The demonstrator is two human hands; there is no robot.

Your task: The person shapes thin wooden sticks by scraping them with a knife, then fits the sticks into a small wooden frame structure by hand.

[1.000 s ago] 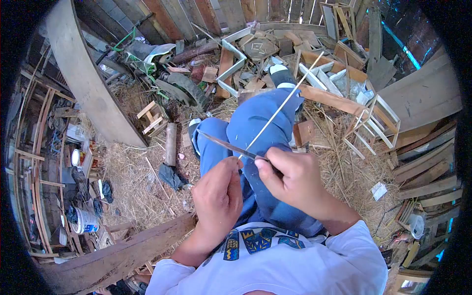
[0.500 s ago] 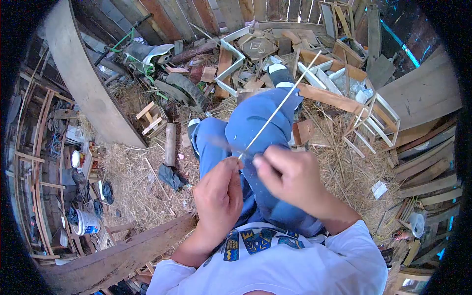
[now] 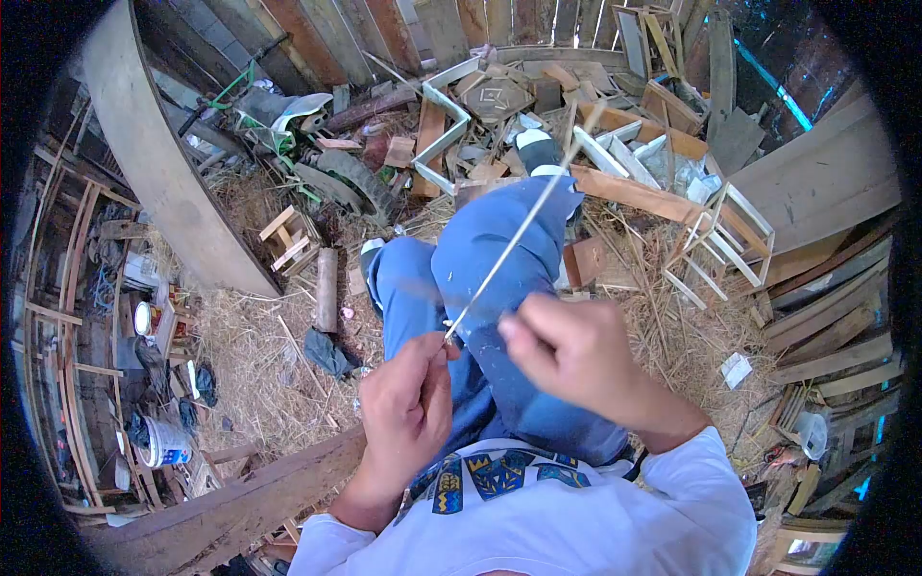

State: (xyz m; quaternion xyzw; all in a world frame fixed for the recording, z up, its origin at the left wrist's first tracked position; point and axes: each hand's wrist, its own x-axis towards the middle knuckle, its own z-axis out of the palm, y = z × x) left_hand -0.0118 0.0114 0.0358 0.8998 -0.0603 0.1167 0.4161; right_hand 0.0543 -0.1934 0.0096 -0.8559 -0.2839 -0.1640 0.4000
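Left of the straw [image 3: 250,360], a white bucket [image 3: 167,444], contents unclear, left hand [image 3: 408,398], fingers pinching a thin stick [image 3: 510,249], right hand [image 3: 576,353], fingers curled around a blurred blade [image 3: 419,288]

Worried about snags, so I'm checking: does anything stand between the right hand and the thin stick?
Only the blurred blade that the right hand holds, which reaches across the thin stick near the left hand. Nothing else visible is between them; the blue trousers lie beneath. Blur hides whether blade and stick touch.
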